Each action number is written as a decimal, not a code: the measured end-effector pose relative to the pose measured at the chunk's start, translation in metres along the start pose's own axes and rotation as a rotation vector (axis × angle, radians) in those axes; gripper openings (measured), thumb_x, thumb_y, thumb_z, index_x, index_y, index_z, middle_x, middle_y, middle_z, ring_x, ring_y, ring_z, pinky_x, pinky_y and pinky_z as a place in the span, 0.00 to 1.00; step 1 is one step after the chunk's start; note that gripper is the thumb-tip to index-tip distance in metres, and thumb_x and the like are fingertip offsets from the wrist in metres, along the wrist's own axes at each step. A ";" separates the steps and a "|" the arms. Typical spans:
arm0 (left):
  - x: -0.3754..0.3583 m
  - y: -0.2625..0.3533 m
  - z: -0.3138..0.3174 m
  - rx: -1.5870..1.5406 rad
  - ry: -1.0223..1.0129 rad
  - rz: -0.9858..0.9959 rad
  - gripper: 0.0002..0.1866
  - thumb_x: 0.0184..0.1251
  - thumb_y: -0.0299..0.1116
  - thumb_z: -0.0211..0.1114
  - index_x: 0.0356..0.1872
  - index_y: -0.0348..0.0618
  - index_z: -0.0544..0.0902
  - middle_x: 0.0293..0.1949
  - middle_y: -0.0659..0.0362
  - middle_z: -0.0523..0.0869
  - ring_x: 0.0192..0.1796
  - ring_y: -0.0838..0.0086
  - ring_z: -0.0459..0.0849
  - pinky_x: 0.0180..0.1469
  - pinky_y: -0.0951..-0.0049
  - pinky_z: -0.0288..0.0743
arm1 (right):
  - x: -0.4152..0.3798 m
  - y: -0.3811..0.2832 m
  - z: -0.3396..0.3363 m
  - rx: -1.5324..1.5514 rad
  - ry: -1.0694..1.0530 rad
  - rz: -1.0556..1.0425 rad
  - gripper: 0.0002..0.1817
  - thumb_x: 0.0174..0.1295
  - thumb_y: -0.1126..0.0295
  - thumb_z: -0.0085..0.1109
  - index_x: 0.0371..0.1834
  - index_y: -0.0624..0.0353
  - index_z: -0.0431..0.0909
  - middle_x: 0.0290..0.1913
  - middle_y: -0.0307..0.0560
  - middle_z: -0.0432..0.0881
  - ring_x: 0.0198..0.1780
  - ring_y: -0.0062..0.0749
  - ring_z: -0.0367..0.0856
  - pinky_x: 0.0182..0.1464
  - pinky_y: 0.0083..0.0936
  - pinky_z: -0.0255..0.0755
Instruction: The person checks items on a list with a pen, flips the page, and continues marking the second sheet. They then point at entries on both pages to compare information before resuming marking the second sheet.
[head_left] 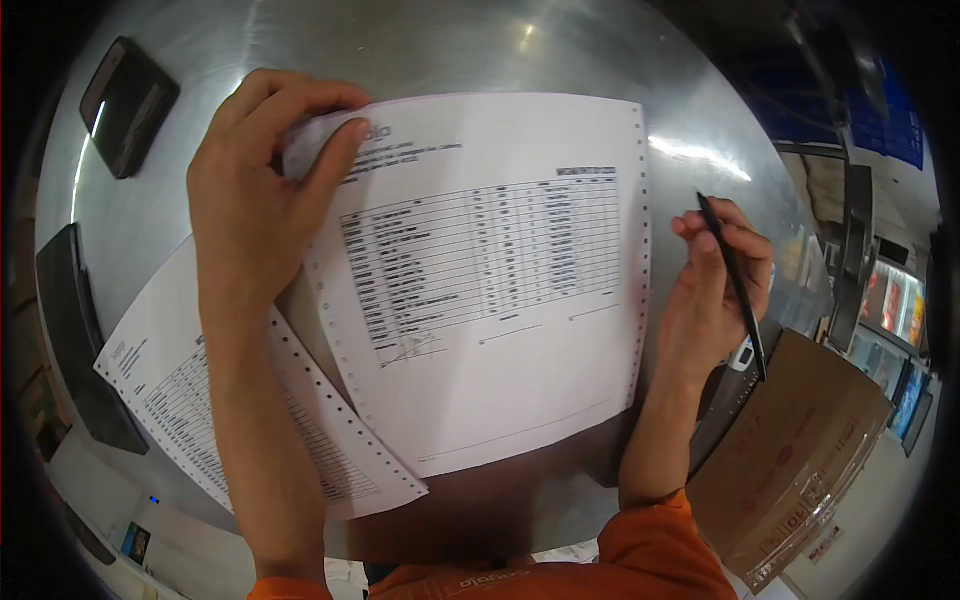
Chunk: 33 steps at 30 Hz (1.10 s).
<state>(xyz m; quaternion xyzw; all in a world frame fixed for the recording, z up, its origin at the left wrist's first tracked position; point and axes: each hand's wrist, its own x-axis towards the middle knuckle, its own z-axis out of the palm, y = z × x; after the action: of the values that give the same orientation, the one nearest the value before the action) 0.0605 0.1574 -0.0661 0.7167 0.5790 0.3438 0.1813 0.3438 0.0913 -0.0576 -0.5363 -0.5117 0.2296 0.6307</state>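
A printed form with a table of rows and punched side strips lies on the metal table in front of me. My left hand grips its top left corner between thumb and fingers. To the right of the form, my right hand holds a black pen, its upper end pointing away from me and slanting down to the right. Part of a second printed form shows under my left forearm, overlapped by the first sheet. A small scribble in the signature area sits at the lower left of the top form's table.
A dark phone lies at the table's far left. Below it is a flat black object along the left edge. At the right stands a brown cardboard box. A small white device partly shows behind my right hand.
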 end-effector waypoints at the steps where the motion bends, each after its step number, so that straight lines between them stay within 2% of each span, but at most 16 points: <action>1: 0.000 0.002 0.000 -0.014 0.005 0.006 0.07 0.58 0.28 0.69 0.39 0.44 0.86 0.38 0.64 0.82 0.36 0.81 0.79 0.38 0.82 0.71 | 0.000 -0.002 0.002 -0.011 0.002 -0.011 0.06 0.63 0.81 0.56 0.38 0.64 0.69 0.43 0.57 0.79 0.34 0.33 0.84 0.40 0.28 0.81; 3: 0.000 0.004 0.000 0.025 -0.014 -0.037 0.07 0.59 0.28 0.69 0.39 0.44 0.86 0.39 0.64 0.82 0.37 0.81 0.79 0.37 0.82 0.71 | -0.005 -0.006 0.005 0.086 -0.120 0.105 0.07 0.62 0.82 0.57 0.38 0.65 0.69 0.40 0.57 0.79 0.32 0.33 0.83 0.38 0.27 0.81; 4: 0.000 0.005 0.000 0.012 -0.015 -0.031 0.07 0.59 0.28 0.69 0.39 0.44 0.86 0.39 0.64 0.82 0.37 0.81 0.79 0.37 0.82 0.71 | -0.007 -0.004 0.010 0.103 -0.132 0.109 0.06 0.61 0.83 0.56 0.35 0.65 0.68 0.36 0.56 0.80 0.28 0.29 0.82 0.30 0.24 0.79; 5: 0.001 0.005 0.000 0.012 -0.001 -0.036 0.07 0.57 0.28 0.70 0.38 0.45 0.86 0.38 0.64 0.83 0.37 0.78 0.80 0.38 0.80 0.73 | -0.006 -0.001 0.010 0.089 -0.127 0.099 0.06 0.61 0.83 0.56 0.35 0.65 0.68 0.36 0.56 0.80 0.28 0.29 0.82 0.30 0.24 0.79; 7: 0.002 0.007 0.001 -0.011 0.008 -0.037 0.08 0.55 0.28 0.71 0.37 0.46 0.86 0.36 0.64 0.83 0.38 0.75 0.81 0.40 0.78 0.75 | -0.007 0.002 0.008 0.109 -0.199 0.201 0.06 0.61 0.84 0.55 0.33 0.65 0.67 0.32 0.54 0.80 0.22 0.24 0.77 0.23 0.19 0.74; 8: 0.002 0.008 0.000 -0.003 -0.001 -0.043 0.08 0.56 0.28 0.70 0.38 0.46 0.86 0.37 0.65 0.83 0.37 0.76 0.81 0.40 0.79 0.74 | -0.006 0.000 0.014 0.082 -0.151 0.242 0.07 0.60 0.84 0.55 0.30 0.64 0.67 0.28 0.50 0.80 0.19 0.18 0.73 0.18 0.15 0.68; 12: 0.000 0.005 0.004 0.023 0.003 -0.056 0.08 0.57 0.28 0.70 0.39 0.47 0.86 0.38 0.66 0.84 0.36 0.79 0.79 0.39 0.81 0.71 | -0.003 -0.006 0.020 -0.049 -0.170 0.301 0.10 0.58 0.84 0.59 0.24 0.63 0.69 0.23 0.43 0.78 0.18 0.13 0.70 0.19 0.12 0.62; 21: -0.002 -0.001 0.007 0.057 0.016 -0.047 0.07 0.59 0.31 0.69 0.39 0.49 0.87 0.38 0.68 0.84 0.36 0.81 0.79 0.39 0.81 0.69 | -0.004 0.000 0.020 -0.179 -0.187 0.248 0.08 0.54 0.83 0.62 0.24 0.64 0.72 0.24 0.39 0.79 0.26 0.14 0.73 0.30 0.12 0.67; 25: -0.003 0.000 0.009 0.070 0.040 -0.060 0.07 0.59 0.31 0.69 0.39 0.48 0.86 0.38 0.67 0.84 0.36 0.81 0.78 0.39 0.81 0.69 | -0.005 0.003 0.018 -0.174 -0.176 0.248 0.08 0.55 0.82 0.63 0.24 0.63 0.72 0.23 0.39 0.79 0.26 0.13 0.73 0.29 0.12 0.67; 28: -0.002 0.002 0.005 0.050 0.005 -0.056 0.08 0.58 0.30 0.69 0.39 0.48 0.86 0.38 0.67 0.84 0.37 0.80 0.78 0.39 0.81 0.68 | -0.006 0.003 0.016 -0.189 -0.172 0.219 0.08 0.56 0.83 0.60 0.26 0.64 0.70 0.25 0.44 0.79 0.23 0.16 0.73 0.25 0.14 0.67; 30: -0.001 0.003 0.004 0.036 0.006 -0.036 0.08 0.58 0.30 0.69 0.39 0.47 0.86 0.38 0.66 0.84 0.37 0.80 0.78 0.39 0.81 0.68 | -0.005 0.000 0.014 0.126 -0.040 0.289 0.08 0.60 0.83 0.56 0.27 0.64 0.66 0.26 0.49 0.79 0.18 0.20 0.73 0.19 0.17 0.66; 31: -0.001 0.004 0.003 0.021 0.004 -0.025 0.08 0.58 0.29 0.70 0.39 0.46 0.86 0.38 0.66 0.84 0.37 0.79 0.78 0.39 0.80 0.68 | -0.003 0.001 0.011 0.138 -0.032 0.279 0.08 0.60 0.83 0.56 0.27 0.64 0.66 0.26 0.49 0.79 0.18 0.20 0.73 0.19 0.17 0.66; 33: 0.000 0.005 0.000 0.032 -0.013 -0.003 0.08 0.60 0.28 0.67 0.41 0.45 0.85 0.38 0.64 0.83 0.39 0.79 0.78 0.40 0.81 0.69 | -0.001 0.004 0.002 0.310 0.151 0.325 0.08 0.63 0.82 0.52 0.28 0.63 0.64 0.27 0.53 0.78 0.15 0.24 0.72 0.14 0.19 0.65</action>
<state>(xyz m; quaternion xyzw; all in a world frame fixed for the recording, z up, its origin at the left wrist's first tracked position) 0.0640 0.1561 -0.0630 0.7210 0.5843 0.3294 0.1740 0.3424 0.0927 -0.0618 -0.5241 -0.3285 0.3633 0.6967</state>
